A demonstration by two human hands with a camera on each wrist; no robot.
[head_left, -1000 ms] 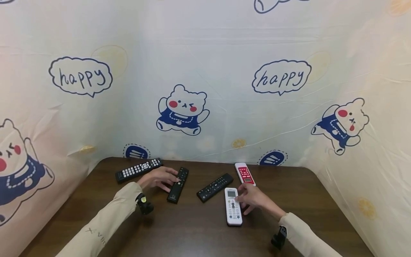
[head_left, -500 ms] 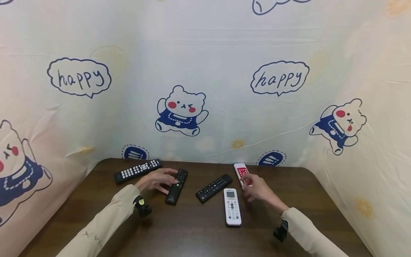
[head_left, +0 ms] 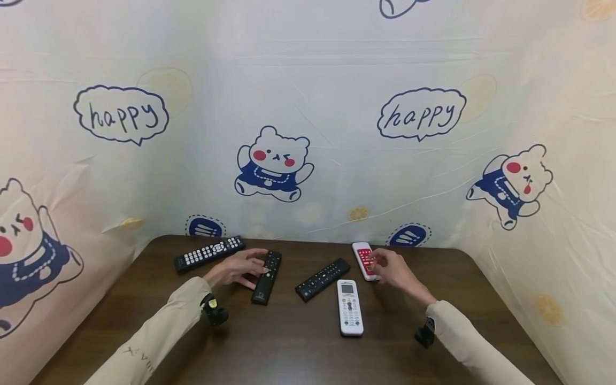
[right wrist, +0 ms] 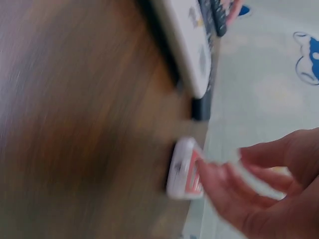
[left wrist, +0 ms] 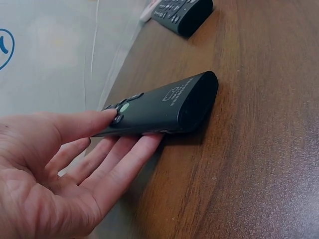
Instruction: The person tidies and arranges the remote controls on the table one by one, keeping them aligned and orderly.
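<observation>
At lower centre-left, my left hand (head_left: 237, 269) pinches a black remote (head_left: 266, 282), presumably light, rigid, smooth, best held mid-sides; at lower right, my right hand (head_left: 395, 271), fingers loose, grips nothing.

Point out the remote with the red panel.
The white-bodied remote by the right hand; the other white remote and the black ones lack one.

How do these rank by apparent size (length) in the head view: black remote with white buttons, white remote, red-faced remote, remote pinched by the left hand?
1. Black remote with white buttons
2. White remote and pinched remote: too alike to rank
3. Red-faced remote, partly hidden by the right hand
</observation>
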